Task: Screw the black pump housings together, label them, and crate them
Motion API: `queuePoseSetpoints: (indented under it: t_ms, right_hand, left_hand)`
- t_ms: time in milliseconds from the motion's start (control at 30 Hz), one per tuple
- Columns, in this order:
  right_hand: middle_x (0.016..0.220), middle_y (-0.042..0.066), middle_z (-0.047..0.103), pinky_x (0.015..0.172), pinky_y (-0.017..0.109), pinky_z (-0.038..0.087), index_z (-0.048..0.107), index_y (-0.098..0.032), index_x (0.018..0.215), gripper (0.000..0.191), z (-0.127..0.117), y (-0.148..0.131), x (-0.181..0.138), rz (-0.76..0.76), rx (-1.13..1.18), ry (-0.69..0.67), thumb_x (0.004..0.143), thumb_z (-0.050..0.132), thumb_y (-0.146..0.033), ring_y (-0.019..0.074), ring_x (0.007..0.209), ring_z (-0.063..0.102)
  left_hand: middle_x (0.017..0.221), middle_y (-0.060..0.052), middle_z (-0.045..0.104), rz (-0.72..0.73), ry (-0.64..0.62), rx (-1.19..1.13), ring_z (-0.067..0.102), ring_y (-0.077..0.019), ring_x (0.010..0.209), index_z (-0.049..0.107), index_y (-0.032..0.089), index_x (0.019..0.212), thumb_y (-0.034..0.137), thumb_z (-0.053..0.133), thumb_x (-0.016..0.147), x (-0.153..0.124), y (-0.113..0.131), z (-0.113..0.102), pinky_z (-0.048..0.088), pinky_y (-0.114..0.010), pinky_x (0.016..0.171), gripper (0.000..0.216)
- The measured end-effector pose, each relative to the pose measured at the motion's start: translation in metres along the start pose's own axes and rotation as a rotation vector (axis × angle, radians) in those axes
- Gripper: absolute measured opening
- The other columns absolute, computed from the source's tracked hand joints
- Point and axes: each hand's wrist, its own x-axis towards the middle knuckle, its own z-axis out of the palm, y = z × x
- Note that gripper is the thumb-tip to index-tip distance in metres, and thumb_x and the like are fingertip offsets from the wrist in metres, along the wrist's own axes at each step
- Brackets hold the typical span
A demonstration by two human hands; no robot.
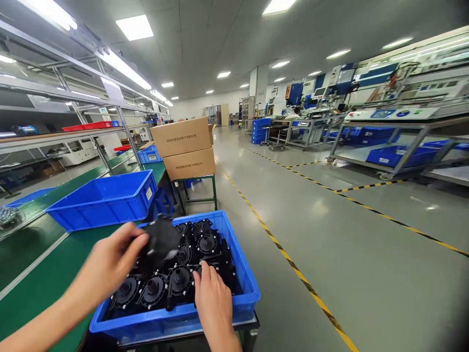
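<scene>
Blurred by motion, a black round pump housing point(163, 238) is pinched in my left hand point(113, 256), raised over the left part of a blue bin point(240, 264). Inside that bin sit several black pumps point(179, 279) with round centre spouts and small silver screws, packed close together. My right hand point(213, 298) reaches over the bin's front rim, its fingers curled down on a black pump point(211, 267) at the front right. That pump is mostly hidden by the hand.
An empty-looking blue bin point(106, 203) stands on the green conveyor table point(44, 274) at left. Two stacked cardboard boxes point(188, 164) rest on a green-legged stand ahead. Yellow-black floor tape point(282, 249) runs along the aisle, with metal carts point(388, 142) at right.
</scene>
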Motion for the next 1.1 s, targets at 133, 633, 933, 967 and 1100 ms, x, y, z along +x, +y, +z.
queuePoseSetpoints:
  t_ms: [133,633,933,967,1100]
  right_hand:
    - [0.097,0.016,0.071,0.067,0.037,0.059,0.06,-0.016,0.122,0.025,0.001,-0.003,0.004,0.008,0.008,0.021,0.098,0.055,-0.021,0.0307,0.088,0.072]
    - [0.084,0.008,0.07,0.071,0.03,0.051,0.071,-0.022,0.096,0.028,-0.074,0.076,-0.006,-0.089,0.569,0.237,0.102,0.045,-0.032,0.0202,0.075,0.066]
    - [0.149,0.009,0.049,0.114,0.041,0.037,0.046,-0.025,0.147,0.074,-0.062,0.117,0.075,-0.223,0.378,-0.233,0.081,0.074,-0.043,0.0282,0.137,0.044]
    - [0.144,0.009,0.054,0.111,0.041,0.039,0.053,-0.025,0.14,0.061,-0.06,0.111,0.076,-0.21,0.375,-0.235,0.085,0.07,-0.044,0.0283,0.132,0.05]
    - [0.111,0.007,0.072,0.09,0.039,0.048,0.065,-0.024,0.113,0.03,-0.049,0.097,0.077,-0.127,0.31,-0.148,0.099,0.048,-0.045,0.0282,0.104,0.067]
  left_hand:
    - [0.051,0.004,0.052,-0.169,-0.268,-0.234,0.059,-0.0163,0.043,0.047,0.021,0.083,0.055,0.036,0.098,0.051,0.041,0.11,0.041,-0.022,0.04,0.039]
    - [0.1,-0.011,0.066,0.284,-0.414,0.322,0.065,-0.0235,0.094,0.07,0.017,0.094,0.036,0.054,0.095,0.037,0.0,0.156,0.049,-0.035,0.086,0.024]
    - [0.107,-0.008,0.064,0.344,-0.4,0.196,0.062,-0.0246,0.102,0.07,0.022,0.104,0.042,0.059,0.091,-0.012,-0.012,0.181,0.049,-0.035,0.093,0.027]
    - [0.106,-0.008,0.064,0.297,-0.398,0.218,0.063,-0.0247,0.099,0.071,0.021,0.102,0.041,0.059,0.09,-0.009,-0.008,0.187,0.05,-0.036,0.091,0.026]
    - [0.114,-0.012,0.062,0.185,-0.382,0.323,0.063,-0.03,0.105,0.073,0.02,0.107,0.033,0.064,0.08,0.004,0.0,0.198,0.052,-0.041,0.091,0.031]
